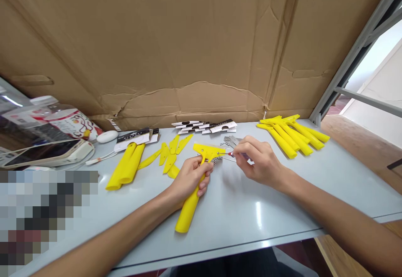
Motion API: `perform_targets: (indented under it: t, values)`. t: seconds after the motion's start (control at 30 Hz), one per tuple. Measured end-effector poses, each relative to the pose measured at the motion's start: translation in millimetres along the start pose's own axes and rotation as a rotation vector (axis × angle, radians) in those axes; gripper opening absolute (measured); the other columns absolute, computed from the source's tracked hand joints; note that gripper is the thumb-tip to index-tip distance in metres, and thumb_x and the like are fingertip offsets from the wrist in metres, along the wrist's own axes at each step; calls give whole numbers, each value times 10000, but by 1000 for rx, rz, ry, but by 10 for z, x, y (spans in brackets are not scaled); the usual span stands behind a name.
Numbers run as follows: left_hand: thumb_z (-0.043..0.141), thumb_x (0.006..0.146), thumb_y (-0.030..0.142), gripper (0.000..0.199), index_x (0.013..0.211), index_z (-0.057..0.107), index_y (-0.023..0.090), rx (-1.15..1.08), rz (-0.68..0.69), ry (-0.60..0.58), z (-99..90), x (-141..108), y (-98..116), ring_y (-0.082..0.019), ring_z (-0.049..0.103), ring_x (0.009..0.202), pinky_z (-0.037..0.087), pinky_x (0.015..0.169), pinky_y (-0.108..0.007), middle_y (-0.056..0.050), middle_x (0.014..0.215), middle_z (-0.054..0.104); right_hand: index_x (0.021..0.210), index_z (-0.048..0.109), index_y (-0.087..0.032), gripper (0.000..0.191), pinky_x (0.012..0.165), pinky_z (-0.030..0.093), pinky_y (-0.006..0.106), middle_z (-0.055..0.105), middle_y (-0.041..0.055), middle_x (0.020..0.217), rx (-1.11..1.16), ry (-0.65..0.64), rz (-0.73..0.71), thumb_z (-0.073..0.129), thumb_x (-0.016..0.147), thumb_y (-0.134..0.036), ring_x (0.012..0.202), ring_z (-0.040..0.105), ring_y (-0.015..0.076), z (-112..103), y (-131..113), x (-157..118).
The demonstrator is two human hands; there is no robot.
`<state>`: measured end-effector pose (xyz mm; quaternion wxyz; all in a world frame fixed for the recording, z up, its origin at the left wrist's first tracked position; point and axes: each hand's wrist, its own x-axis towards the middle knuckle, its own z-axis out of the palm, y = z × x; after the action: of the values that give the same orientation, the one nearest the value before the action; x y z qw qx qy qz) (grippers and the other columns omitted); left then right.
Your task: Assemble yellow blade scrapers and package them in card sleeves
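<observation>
My left hand (190, 177) is wrapped round the neck of a yellow scraper (187, 213), its thick handle slanting toward me and its wide head pointing away. In my right hand (258, 160) is a slim screwdriver (231, 154) with a red part near the grip, pinched between thumb and fingers. The screwdriver's shaft reaches left to the right end of the scraper head, by a hole or screw there. Small screws (216, 160) lie just behind the head, partly hidden. Beside my right fingertips are flat metal pieces (230, 140). Several loose yellow plates (169, 160) lie left of the scraper head.
Several yellow scrapers (287, 137) lie at the right; two yellow handles (127, 166) at the left. Printed card packets (221, 126) sit along the cardboard wall (182, 51). A phone (47, 153), cable and plastic bottle (70, 120) occupy the left end of the table.
</observation>
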<state>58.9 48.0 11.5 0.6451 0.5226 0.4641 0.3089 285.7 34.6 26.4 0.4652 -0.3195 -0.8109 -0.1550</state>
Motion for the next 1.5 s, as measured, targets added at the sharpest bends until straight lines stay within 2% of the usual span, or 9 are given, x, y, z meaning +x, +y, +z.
perform_targets:
  t: [0.27,0.57,0.77,0.9,1.2,1.27,1.37,1.43,1.5]
  values:
    - [693,857,405,358,669,452,217,0,1,4,1,7,-6,-78,358,316,266,342,-209,71,421,431,1044,510,-215,237,477,331,245,631,-9,870,103,-37,60,582,837,-126,560,498,84,-44,-16,0]
    - [722,819,424,370,667,457,216,-12,1,18,15,-3,23,-70,343,318,266,339,-203,74,418,425,905,524,-222,157,482,369,232,663,-70,684,-17,20,72,674,951,-230,494,544,61,11,19,-25]
    - [703,839,412,360,667,455,216,-11,5,14,7,17,-9,-74,351,317,262,339,-206,70,422,430,1073,541,-218,236,500,417,233,761,-35,840,76,-52,106,616,865,-136,522,587,79,-32,-18,-5]
    - [700,840,403,353,666,460,212,-21,-5,22,3,21,1,-69,347,323,260,344,-202,71,427,425,972,547,-215,80,497,391,235,721,-45,728,16,-60,107,619,956,-184,500,585,75,0,10,-16]
    - [704,849,416,361,672,461,216,-4,7,0,-16,11,-13,-72,344,327,269,343,-205,68,430,433,732,485,-226,355,447,309,266,540,-68,484,-164,0,169,658,975,-419,401,458,90,-26,44,-3]
    - [706,848,424,365,675,461,217,-4,9,-2,-13,11,-15,-74,347,327,272,343,-205,68,430,436,774,512,-222,288,458,329,262,569,-60,530,-137,-1,187,654,959,-392,427,482,95,-41,32,13]
    - [711,844,430,373,675,454,219,-4,8,4,-4,7,-10,-73,346,327,271,343,-202,71,429,432,969,565,-206,117,488,385,252,682,15,812,-32,2,144,644,906,-264,589,590,118,-46,5,23]
    - [707,846,430,370,678,454,220,0,8,-3,-1,3,-8,-75,349,320,269,342,-203,71,425,431,1056,555,-212,184,502,404,244,675,62,981,26,12,73,618,888,-173,729,628,139,-34,-9,14]
    - [701,850,427,363,678,457,220,1,10,-12,-1,-1,-7,-78,351,314,266,339,-205,71,421,430,1066,542,-228,211,501,402,233,650,54,994,62,25,8,594,900,-110,774,615,138,-12,-12,-5]
